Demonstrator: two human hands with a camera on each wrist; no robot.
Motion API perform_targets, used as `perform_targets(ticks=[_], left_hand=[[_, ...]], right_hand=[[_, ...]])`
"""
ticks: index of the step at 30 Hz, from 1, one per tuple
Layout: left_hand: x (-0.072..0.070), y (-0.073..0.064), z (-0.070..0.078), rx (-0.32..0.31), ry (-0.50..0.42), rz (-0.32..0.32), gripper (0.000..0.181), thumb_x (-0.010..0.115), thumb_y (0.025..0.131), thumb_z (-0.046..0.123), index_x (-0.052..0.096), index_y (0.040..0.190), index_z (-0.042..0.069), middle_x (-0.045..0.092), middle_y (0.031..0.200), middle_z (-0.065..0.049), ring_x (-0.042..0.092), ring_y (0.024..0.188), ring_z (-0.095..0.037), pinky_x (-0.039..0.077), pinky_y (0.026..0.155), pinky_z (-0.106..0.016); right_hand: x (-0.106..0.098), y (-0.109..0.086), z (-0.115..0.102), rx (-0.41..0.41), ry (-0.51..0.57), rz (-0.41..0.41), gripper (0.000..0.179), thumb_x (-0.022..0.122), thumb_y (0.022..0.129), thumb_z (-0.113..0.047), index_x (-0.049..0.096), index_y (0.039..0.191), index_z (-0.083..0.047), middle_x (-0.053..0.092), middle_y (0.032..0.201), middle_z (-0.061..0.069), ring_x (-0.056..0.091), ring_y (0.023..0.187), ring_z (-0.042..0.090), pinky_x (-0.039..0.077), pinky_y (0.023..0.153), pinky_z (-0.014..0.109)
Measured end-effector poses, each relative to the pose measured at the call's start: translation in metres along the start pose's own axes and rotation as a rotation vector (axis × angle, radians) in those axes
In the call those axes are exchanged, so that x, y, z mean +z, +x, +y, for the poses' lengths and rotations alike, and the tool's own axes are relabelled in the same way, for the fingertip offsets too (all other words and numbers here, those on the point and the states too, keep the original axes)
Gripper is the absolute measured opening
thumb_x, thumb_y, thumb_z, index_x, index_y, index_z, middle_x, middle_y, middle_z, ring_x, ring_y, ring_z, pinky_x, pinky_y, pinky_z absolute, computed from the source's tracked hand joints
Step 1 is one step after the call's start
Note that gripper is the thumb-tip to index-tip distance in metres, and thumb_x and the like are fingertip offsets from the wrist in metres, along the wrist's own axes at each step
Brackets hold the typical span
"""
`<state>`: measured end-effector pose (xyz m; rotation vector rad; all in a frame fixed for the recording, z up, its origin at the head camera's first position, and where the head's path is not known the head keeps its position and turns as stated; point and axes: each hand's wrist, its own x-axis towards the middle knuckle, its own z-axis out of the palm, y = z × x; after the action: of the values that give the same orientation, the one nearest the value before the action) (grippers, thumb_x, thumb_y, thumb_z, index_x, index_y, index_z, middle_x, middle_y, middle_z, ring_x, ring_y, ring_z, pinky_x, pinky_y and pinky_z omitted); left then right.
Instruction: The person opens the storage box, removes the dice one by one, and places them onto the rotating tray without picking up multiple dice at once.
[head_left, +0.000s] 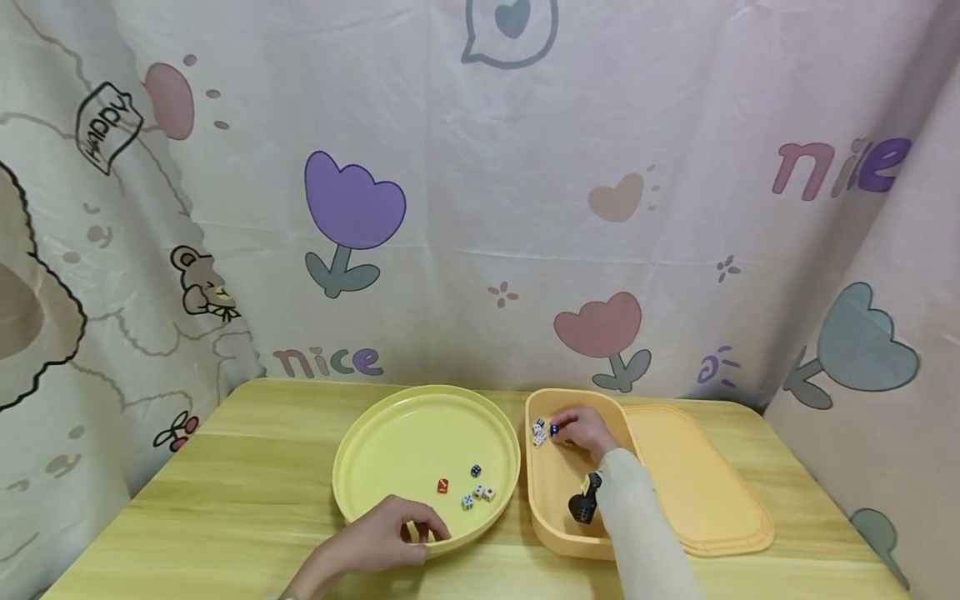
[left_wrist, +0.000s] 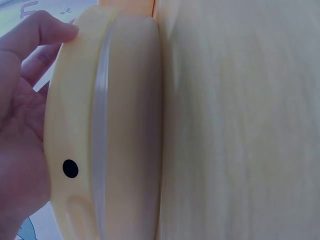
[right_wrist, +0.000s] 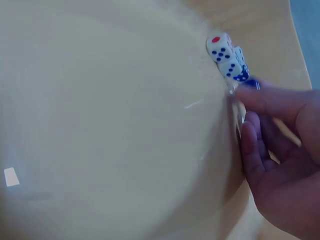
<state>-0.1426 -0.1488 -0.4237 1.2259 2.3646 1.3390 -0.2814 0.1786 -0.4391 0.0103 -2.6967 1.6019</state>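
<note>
- small blue cube die with white pips (head_left: 554,430): in the far left part of the deep orange plastic bin with rounded corners (head_left: 553,492), at the right hand's fingertips.
- right hand (head_left: 591,431): thumb and fingertips pinch the die, which is partly hidden and blurred at the wrist view.
- left hand (head_left: 386,532): grips the near rim of the round yellow plastic tray (head_left: 397,433), fingers over the edge.
- handling guess: die is light, hard, hardly fragile; smooth faces may slip. take two opposite flat faces, square on. tray probably light and fairly stiff; rim is the place to hold.
- in the way: white cube dice with coloured pips (right_wrist: 220,47) crowd right beside the pinch; bin wall limits finger room.
- around: red cube die (head_left: 442,486) and others lie loose in the tray; flat orange plastic lid (head_left: 712,492) on the bench (head_left: 262,467), right of the bin.
</note>
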Motion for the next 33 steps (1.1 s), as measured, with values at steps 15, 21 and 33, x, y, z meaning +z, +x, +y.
perform_targets(ticks=[15,21,33], left_hand=[[0.000,-0.001,-0.001,0.003,-0.002,-0.002,0.026,0.061,0.074,-0.004,0.067,0.094,0.012,0.063,0.086,0.007,0.052,0.072,-0.001,0.046,0.057,-0.022],[0.003,-0.001,-0.006,0.008,-0.001,-0.004,0.026,0.061,0.074,-0.005,0.067,0.093,0.010,0.063,0.086,0.006,0.052,0.072,-0.001,0.046,0.056,-0.022],[0.003,0.000,-0.005,0.021,0.005,0.005,0.025,0.060,0.075,-0.003,0.067,0.093,0.014,0.062,0.085,0.011,0.053,0.072,-0.001,0.046,0.057,-0.021]], right_hand=[[-0.002,-0.006,-0.032,-0.107,0.011,0.075,0.015,0.067,0.073,0.004,0.067,0.088,0.004,0.064,0.081,0.008,0.056,0.074,0.017,0.048,0.067,0.033],[-0.004,-0.015,-0.045,-0.172,-0.024,0.188,0.012,0.068,0.074,0.002,0.067,0.086,0.003,0.062,0.078,0.006,0.053,0.073,0.018,0.044,0.064,0.027],[-0.013,-0.038,-0.079,-0.252,0.015,0.296,0.016,0.070,0.074,-0.006,0.069,0.089,-0.002,0.060,0.081,0.006,0.051,0.076,0.019,0.041,0.060,0.025]])
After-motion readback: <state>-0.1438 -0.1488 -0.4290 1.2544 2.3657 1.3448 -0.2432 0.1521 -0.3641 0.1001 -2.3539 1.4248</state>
